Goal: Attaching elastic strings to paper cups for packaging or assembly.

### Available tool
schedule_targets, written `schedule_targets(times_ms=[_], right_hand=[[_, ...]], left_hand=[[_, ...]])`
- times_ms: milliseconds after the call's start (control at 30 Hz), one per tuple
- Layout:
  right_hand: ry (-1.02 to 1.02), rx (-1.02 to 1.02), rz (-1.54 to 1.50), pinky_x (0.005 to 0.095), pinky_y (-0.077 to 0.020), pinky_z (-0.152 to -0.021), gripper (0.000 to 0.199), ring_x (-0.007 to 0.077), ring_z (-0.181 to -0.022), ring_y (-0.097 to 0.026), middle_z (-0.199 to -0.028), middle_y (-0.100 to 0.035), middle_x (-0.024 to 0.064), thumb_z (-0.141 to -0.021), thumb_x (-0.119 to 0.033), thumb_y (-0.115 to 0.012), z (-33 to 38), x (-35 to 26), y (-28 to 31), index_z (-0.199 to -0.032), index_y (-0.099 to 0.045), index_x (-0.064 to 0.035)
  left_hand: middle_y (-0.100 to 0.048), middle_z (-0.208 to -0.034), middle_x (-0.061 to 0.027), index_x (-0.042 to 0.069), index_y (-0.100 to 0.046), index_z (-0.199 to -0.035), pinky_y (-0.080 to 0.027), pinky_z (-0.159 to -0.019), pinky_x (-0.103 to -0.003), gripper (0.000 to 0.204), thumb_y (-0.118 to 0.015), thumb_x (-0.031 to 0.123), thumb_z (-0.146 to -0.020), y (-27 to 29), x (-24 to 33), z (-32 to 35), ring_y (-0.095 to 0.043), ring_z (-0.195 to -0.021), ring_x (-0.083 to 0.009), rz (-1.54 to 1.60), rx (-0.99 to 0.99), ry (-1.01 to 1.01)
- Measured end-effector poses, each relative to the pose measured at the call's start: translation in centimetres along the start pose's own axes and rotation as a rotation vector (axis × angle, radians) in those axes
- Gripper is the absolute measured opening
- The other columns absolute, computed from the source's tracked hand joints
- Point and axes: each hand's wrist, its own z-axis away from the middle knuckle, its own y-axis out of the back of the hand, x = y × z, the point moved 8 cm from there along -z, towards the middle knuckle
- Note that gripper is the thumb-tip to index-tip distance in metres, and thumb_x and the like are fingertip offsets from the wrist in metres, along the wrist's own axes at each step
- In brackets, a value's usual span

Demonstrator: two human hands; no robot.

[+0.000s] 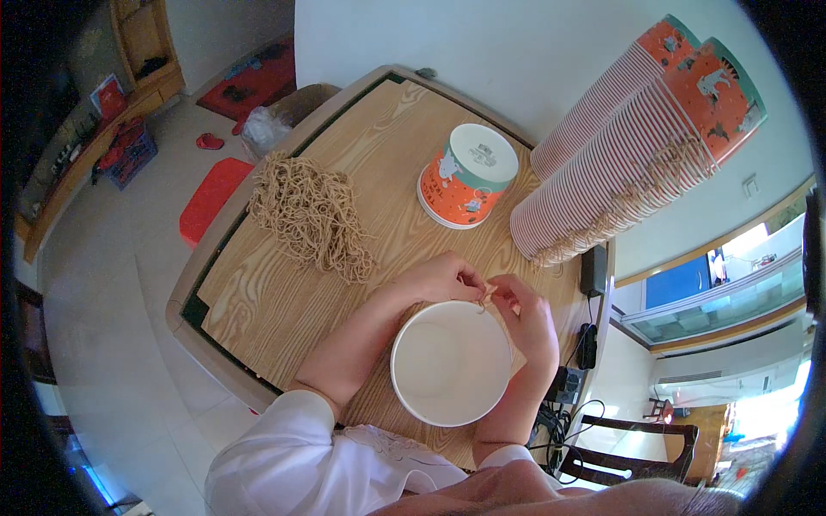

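A white paper bucket (452, 365) stands upright in front of me, its open mouth facing up. At its far rim my left hand (449, 279) and my right hand (527, 320) meet, fingers closed in a pinch. Between them is a short bit of tan cord (489, 292); how it joins the rim is hidden by my fingers. Left of my hands lies a loose, tangled heap of the same cord (310, 215). Beyond my hands, an orange and green printed paper bucket (469, 179) rests upside down.
Two tall leaning stacks of nested buckets (615, 159) rise at the right, tan cords hanging along the nearer one. A black power adapter (594, 271) and cables (555, 421) lie at the table's right edge. A red stool (211, 198) stands beyond the left edge of the wooden table (249, 297).
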Motion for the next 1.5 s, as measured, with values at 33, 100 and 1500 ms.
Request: schedule_targets(times_ms=[33,100,1500], right_hand=[[0.043,0.05,-0.016,0.0298,-0.0498,-0.068,0.016,0.02,-0.072,-0.062,-0.082,-0.064,0.0103,-0.081,-0.001,-0.062,-0.1,-0.4,0.3,-0.097,-0.062,-0.0005],[0.084,0.103,-0.032,0.0297,-0.05,-0.069,0.017,0.0204,-0.073,-0.062,-0.083,-0.064,0.0105,-0.081,0.001,-0.06,-0.2,-0.6,0.8,-0.098,-0.062,-0.0006],[0.05,-0.196,-0.09,0.032,-0.0511,-0.069,0.018,0.0251,-0.077,-0.067,-0.087,-0.068,0.0145,-0.088,-0.014,-0.06,1.0,0.4,-0.1,-0.094,-0.067,0.001]], left_hand=[[-0.068,-0.078,-0.0074,0.001,-0.07,-0.091,-0.049,-0.066,-0.029,0.025,-0.068,0.021,-0.077,-0.1,-0.1,-0.1,-0.062,-0.069,-0.0133,0.023,0.003,-0.028],[-0.068,-0.077,-0.0071,0.001,-0.07,-0.091,-0.049,-0.065,-0.029,0.025,-0.068,0.021,-0.077,-0.2,0.2,-0.2,-0.061,-0.068,-0.013,0.046,0.002,-0.057],[-0.064,-0.086,0.0001,0.004,-0.063,-0.097,-0.047,-0.065,-0.021,0.014,-0.064,0.011,-0.086,-0.1,-3.2,-0.1,-0.057,-0.075,-0.0063,0.273,-0.218,-0.036]])
